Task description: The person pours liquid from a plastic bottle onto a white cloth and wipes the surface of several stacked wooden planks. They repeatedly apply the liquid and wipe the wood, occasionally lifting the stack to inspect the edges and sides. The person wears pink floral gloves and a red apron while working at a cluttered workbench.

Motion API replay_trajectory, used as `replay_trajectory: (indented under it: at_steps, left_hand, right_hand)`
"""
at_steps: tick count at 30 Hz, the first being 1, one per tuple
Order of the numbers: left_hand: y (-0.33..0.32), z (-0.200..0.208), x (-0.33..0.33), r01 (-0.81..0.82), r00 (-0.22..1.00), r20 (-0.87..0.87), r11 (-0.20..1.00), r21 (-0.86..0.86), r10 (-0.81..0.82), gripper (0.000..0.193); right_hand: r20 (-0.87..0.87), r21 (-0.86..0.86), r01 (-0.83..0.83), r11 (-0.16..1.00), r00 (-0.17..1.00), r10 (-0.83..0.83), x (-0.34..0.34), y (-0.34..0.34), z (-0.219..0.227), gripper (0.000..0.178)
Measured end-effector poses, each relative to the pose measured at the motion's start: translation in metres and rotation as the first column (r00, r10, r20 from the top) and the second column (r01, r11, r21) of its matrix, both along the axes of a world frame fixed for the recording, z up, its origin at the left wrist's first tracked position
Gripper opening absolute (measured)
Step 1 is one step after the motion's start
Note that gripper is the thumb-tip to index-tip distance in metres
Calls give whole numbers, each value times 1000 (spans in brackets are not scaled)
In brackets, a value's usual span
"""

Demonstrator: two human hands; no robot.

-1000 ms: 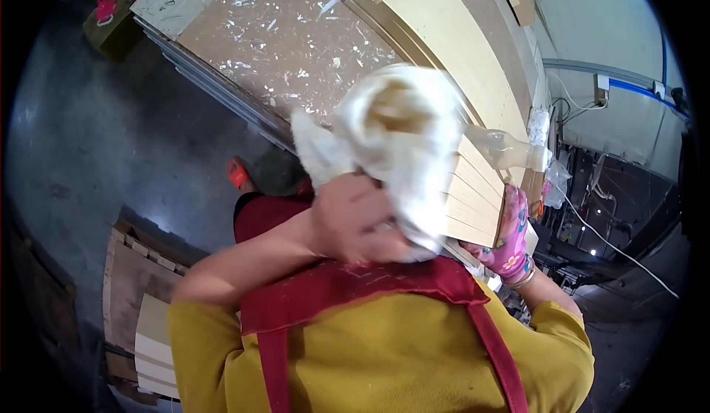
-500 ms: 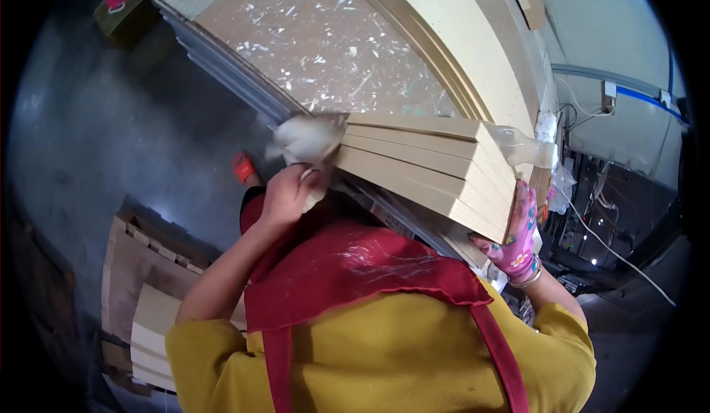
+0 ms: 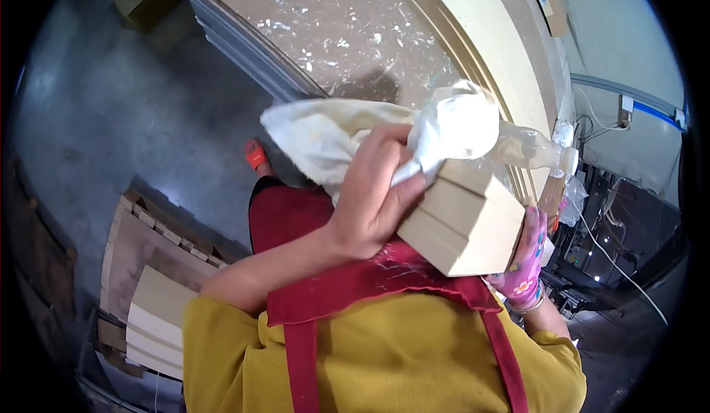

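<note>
Clutching white cloth [image 3: 458, 121] in left hand [image 3: 372, 195], boards [image 3: 481, 228] at four o'clock; touching their end with right hand [image 3: 523, 261], grip unclear.

White cloth [image 3: 455, 123], as I see it remotely: pinched to a narrow neck, with a rounded wad at one end and a loose, creased flap spreading leftward. Just beside the wad I observe a slanted stack of pale wooden boards [image 3: 473, 221], parallel seams showing, partly hidden from me.
</note>
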State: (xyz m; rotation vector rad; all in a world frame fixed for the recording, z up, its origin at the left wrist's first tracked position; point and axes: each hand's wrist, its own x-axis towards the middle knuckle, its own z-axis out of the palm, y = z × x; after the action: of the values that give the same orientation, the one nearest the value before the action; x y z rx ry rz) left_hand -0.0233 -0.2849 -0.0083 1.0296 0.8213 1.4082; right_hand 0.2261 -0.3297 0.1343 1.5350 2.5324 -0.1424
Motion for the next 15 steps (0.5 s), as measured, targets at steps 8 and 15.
replay_trajectory:
  at_steps: [8, 15]
  left_hand:
    - [-40, -88, 10, -238, 952, -205, 971, -34, 226, 36]
    - [-59, -32, 0, -181, 947, -231, 967, 181, 221, 38]
  right_hand:
    - [-1, 55, -26, 998, 1000, 26, 4, -1, -6, 111]
    - [34, 42, -9, 999, 999, 8, 16, -3, -9, 111]
